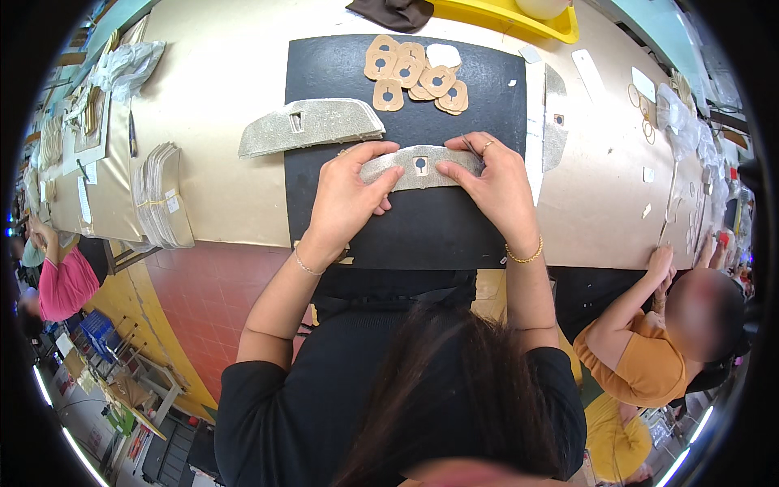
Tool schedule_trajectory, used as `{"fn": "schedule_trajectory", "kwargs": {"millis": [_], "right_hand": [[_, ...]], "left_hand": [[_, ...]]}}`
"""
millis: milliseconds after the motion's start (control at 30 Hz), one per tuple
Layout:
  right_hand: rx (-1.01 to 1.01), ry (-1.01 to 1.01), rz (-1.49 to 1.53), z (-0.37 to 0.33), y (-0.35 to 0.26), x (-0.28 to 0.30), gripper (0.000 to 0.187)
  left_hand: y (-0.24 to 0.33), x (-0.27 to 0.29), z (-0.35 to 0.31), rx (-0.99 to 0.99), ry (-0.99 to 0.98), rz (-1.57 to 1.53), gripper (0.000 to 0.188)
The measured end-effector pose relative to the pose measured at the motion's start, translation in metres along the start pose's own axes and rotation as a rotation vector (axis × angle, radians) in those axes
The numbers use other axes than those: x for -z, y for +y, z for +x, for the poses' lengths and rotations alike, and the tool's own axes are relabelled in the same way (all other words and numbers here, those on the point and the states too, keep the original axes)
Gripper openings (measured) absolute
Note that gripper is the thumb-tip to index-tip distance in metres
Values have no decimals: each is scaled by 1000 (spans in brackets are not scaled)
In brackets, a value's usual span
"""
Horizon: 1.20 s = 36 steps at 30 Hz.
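Note:
Between both hands, above a black mat (341, 65), is a curved grey woven fabric piece (439, 180) with a small square opening; a dark keyhole shape shows in it. My left hand (350, 185) pinches its left end, thumb on top. On the right end, my right hand (499, 178) presses with the thumb, and a thin dark pointed tool (471, 146) lies between its fingers. Just left of the piece rests a stack of similar grey pieces (337, 123). Beyond, tan patches with keyhole cuts (388, 95) lie heaped, with a white one (443, 55) among them.
A yellow tray (495, 11) and a dark cloth (391, 13) are at the far edge. Layered curved pieces (159, 199) stand at left near a plastic bag (134, 69). Another grey piece (555, 122) lies right of the mat. A person in orange (637, 357) sits at right.

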State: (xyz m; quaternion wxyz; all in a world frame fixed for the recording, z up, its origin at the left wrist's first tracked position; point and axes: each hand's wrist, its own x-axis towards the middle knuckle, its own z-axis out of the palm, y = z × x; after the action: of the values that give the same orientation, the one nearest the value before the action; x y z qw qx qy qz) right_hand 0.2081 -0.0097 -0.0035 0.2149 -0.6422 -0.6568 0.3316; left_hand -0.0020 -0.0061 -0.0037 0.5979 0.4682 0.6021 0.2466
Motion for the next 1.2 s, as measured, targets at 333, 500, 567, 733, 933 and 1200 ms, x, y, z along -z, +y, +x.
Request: {"fn": "schedule_trajectory", "kwargs": {"millis": [333, 500, 567, 733, 933, 1200], "right_hand": [[9, 27, -15, -2, 0, -4, 30], [48, 44, -68, -3, 1, -7, 28], [53, 41, -80, -3, 1, -7, 28], [66, 38, -98, -2, 1, -6, 28], [49, 22, -108, -2, 1, -6, 25], [78, -33, -219, 1, -10, 9, 23]], "left_hand": [[-5, -7, 0, -58, 66, 86, 27], [-6, -7, -5, -311, 123, 662, 28], [-9, -6, -7, -408, 155, 841, 29], [-23, -3, 0, -1008, 120, 1001, 30], [-32, 3, 3, -1054, -31, 1039, 38], [-30, 5, -2, -1016, -53, 1005, 44]]}}
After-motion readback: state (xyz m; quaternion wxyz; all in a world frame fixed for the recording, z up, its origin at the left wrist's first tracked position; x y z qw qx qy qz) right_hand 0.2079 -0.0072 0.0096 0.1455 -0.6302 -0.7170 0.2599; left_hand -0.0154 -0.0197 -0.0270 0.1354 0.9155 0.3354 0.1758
